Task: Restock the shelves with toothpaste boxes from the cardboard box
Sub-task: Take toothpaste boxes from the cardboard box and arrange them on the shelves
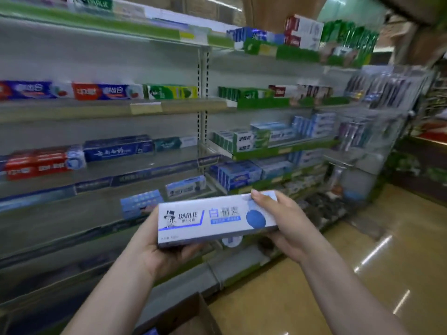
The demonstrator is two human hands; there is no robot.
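Cardboard, thin and light, the box (212, 220) at frame centre before the shelves (108, 111) is probably stiff lengthwise but dents if squeezed. The left hand (154, 247) grips its left end, the right hand (283, 221) its right end, likely the safest holds.

The toothpaste box (217, 220) reads "DARLIE" in dark capitals beside a top-hatted figure, then large blue Chinese characters, the first 白. "DARLIE" also stands in white on a green pack (96, 4) on the top shelf (135, 30). Lettering on the other packs is too blurred to read.
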